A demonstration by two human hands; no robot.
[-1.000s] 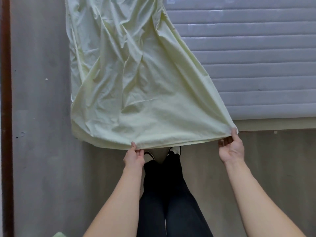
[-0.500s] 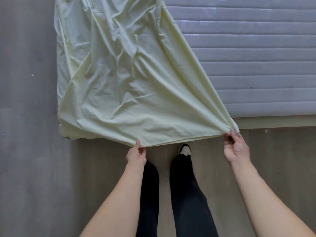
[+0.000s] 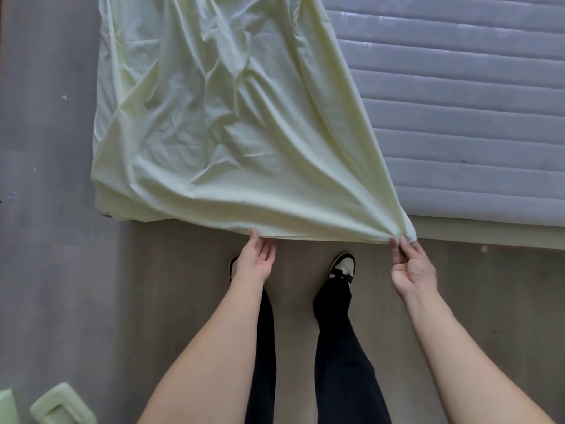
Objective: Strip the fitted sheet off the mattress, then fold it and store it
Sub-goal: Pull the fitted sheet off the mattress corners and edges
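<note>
Fitted sheet (image 3: pixel 232 133), pale yellow, drapes off the mattress (image 3: pixel 464 117) toward the grey floor (image 3: pixel 61 301). My right hand (image 3: pixel 411 267) pinches its bunched corner; my left hand (image 3: pixel 255 260), fingers relaxed, touches the hem. Green objects (image 3: pixel 58 405) bottom-left are cut off.

Bare forearms (image 3: pixel 220 347) without sleeves, black trousers (image 3: pixel 342 362) at lower centre, black-and-cream sneakers (image 3: pixel 342 267) above them in the frame.
</note>
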